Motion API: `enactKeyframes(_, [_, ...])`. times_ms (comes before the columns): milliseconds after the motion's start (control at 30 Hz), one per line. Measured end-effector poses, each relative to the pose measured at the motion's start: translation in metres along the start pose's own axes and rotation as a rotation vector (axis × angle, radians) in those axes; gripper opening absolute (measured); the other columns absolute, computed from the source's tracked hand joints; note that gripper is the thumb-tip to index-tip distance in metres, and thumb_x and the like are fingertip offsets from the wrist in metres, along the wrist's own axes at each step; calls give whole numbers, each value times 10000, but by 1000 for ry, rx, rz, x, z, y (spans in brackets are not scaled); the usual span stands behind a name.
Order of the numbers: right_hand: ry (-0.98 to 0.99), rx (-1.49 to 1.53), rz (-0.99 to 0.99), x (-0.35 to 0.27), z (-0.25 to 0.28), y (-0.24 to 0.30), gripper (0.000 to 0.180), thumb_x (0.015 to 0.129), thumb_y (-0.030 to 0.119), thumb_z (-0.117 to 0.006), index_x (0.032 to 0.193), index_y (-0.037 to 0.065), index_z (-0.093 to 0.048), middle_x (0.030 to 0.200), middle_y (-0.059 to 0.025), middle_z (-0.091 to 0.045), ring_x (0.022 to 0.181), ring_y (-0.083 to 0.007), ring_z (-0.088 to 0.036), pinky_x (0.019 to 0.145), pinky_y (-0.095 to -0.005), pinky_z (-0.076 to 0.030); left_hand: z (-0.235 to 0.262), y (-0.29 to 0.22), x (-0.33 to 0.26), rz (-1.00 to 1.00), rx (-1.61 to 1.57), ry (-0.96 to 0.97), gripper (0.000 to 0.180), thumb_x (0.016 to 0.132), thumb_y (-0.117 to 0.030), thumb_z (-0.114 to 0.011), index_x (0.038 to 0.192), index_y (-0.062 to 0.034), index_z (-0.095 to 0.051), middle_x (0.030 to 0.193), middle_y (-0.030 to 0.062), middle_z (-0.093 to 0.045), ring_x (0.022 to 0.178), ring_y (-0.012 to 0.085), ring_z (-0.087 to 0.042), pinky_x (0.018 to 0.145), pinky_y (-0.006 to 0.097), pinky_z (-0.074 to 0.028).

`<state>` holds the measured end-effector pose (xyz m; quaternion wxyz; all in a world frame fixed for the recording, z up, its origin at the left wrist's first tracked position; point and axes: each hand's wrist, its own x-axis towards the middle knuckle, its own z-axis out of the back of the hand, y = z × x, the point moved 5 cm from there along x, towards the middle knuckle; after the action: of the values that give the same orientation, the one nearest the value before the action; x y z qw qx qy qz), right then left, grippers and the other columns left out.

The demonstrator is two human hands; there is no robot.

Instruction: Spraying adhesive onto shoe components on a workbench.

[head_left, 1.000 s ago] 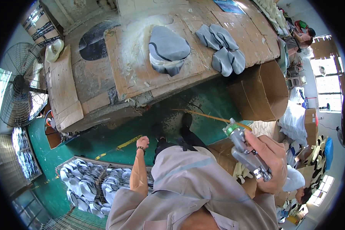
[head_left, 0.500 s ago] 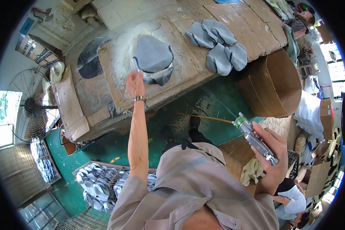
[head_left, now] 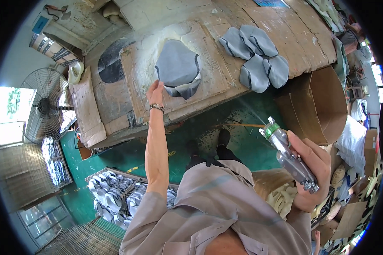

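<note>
Head view: the left hand reaches out to the front edge of the cardboard sheet that covers the table, fingers loosely open and holding nothing. Its fingertips sit just beside the lower left edge of the grey piece.

The right hand is wrapped shut round a metal spray gun, held off the table near the body, its green-capped nozzle aimed toward the table.

Risks, as a judgement: a spray let go now could catch the left hand, since it lies so close to the grey piece. A careless tug could also drag the top piece off the one beneath it.

The grey piece is flat and rounded with dark edging. It lies on a second like piece inside a pale ring of overspray, near the sheet's middle. A pile of four more lies well apart toward the table's right.
</note>
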<state>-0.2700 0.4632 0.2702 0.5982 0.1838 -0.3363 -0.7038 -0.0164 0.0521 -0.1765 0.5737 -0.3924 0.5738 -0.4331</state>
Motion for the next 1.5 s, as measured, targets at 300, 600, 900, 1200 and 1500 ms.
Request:
enactKeyframes(300, [192, -51, 91, -5, 4, -1, 665, 763, 240, -771, 1355, -27, -626, 815, -109, -648, 659, -260, -628, 577, -357, -484, 59, -9, -64, -38, -228, -295, 401, 966, -184, -692, 1339, -50, -633, 1325, 77, -647, 1208, 187, -592, 942, 364, -489])
enactKeyframes(600, [-5, -1, 73, -11, 3, -9, 634, 742, 144, -752, 1338, -34, -633, 764, -86, -640, 617, -226, -616, 562, -344, -475, 65, -46, -62, -414, -245, -343, 326, 937, -13, -681, 1260, 14, -648, 1185, 66, -687, 1085, 149, -633, 887, 267, -507])
enactKeyframes(900, [86, 12, 15, -26, 24, -33, 667, 712, 163, -789, 1339, -12, -643, 762, -102, -633, 633, -246, -634, 565, -343, -484, -17, -111, -79, -867, 737, -78, 413, 823, -79, -769, 1231, -107, -711, 1269, 126, -658, 1223, 313, -592, 1055, 432, -461])
enactKeyframes(1200, [-62, 72, -131, -56, 35, -69, 641, 823, 331, -687, 1347, -35, -631, 838, -154, -666, 684, -288, -662, 621, -351, -508, -50, -101, -47, -983, 1102, 19, 292, 659, -211, -865, 942, -157, -818, 1164, 38, -690, 1230, 295, -581, 1012, 458, -473])
enactKeyframes(1500, [-88, 281, -261, -88, 27, -111, 725, 659, 31, -691, 1381, 30, -617, 951, -175, -696, 806, -364, -693, 697, -380, -542, -149, -230, -68, -1199, 1188, 152, 205, 679, -187, -837, 865, -113, -792, 1067, 71, -700, 1070, 289, -641, 939, 420, -497])
